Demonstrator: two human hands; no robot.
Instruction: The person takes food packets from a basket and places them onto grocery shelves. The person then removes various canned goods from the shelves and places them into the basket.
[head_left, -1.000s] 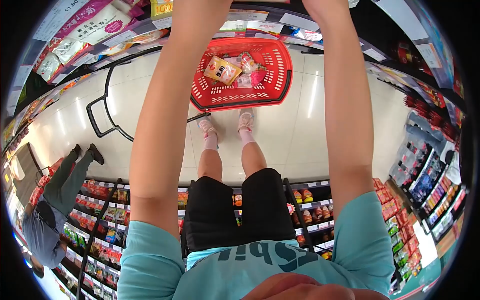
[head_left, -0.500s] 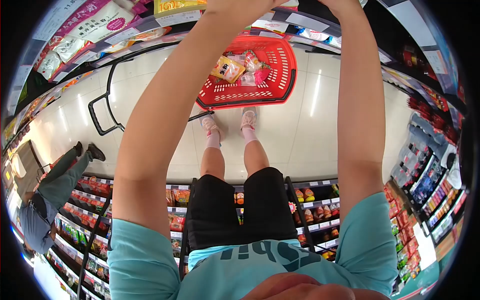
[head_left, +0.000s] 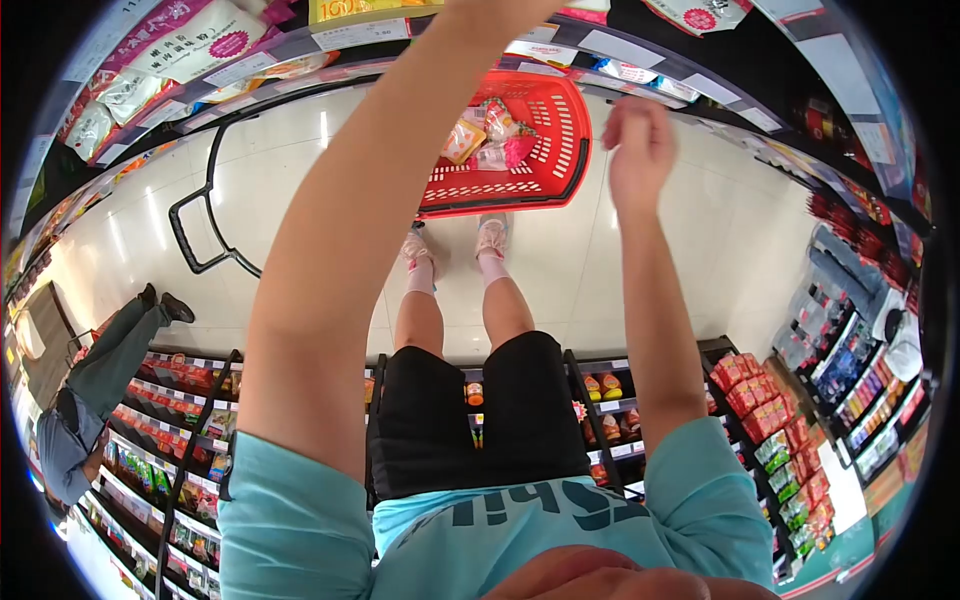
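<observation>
My left forearm [head_left: 400, 150] reaches up past the top edge, so my left hand lies beyond the view, near the shelf. My right hand [head_left: 640, 150] is below the shelf edge, to the right of the red basket [head_left: 500, 200]. It is blurred, its fingers curled in, and nothing shows in it. The basket stands in front of my feet, partly covered by my left arm. Inside lie a yellow packet [head_left: 462, 142] and clear and pink packets [head_left: 505, 150].
A shelf with price labels [head_left: 360, 33] and white-and-purple bags [head_left: 190, 45] curves across the top. A black handle frame [head_left: 210, 220] sticks out left of the basket. Another person [head_left: 75, 430] is at the far left. Stocked shelves [head_left: 160, 430] stand behind me.
My right hand has come down from the shelf into view. My left arm stays raised, shifted slightly right. A white-and-pink bag now shows on the upper shelf at right.
</observation>
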